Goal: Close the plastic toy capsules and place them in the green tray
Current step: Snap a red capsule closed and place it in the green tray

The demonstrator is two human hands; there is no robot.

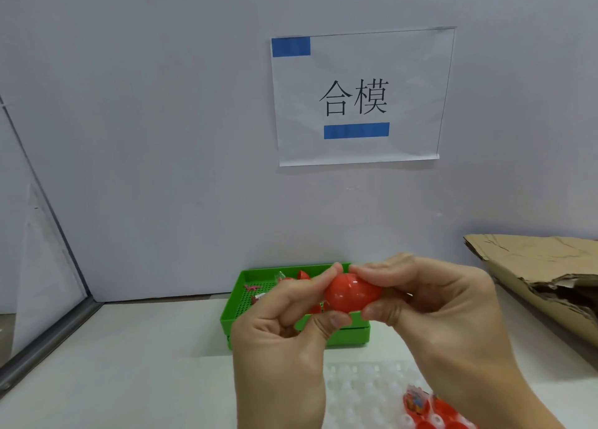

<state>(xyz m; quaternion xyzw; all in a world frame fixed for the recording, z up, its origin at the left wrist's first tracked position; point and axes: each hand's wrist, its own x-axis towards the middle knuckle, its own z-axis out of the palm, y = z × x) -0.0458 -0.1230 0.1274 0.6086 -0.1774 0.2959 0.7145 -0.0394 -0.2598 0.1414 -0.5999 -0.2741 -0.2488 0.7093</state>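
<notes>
A red plastic capsule (351,294) is held up in front of me, above the table. My left hand (284,325) pinches its left end between thumb and fingertips. My right hand (433,302) grips its right end, fingers curled over the top and thumb below. Behind the hands stands the green tray (241,302), holding red capsule pieces (302,275) and a small pink toy (252,288). More red capsule halves (443,415) lie at the bottom right, one with a colourful toy packet (415,399) on it.
A white bumpy moulded sheet (359,386) lies on the white table under my wrists. Torn brown cardboard (543,276) sits at the right. A paper sign (356,95) hangs on the wall behind. A metal frame edge (48,341) runs along the left.
</notes>
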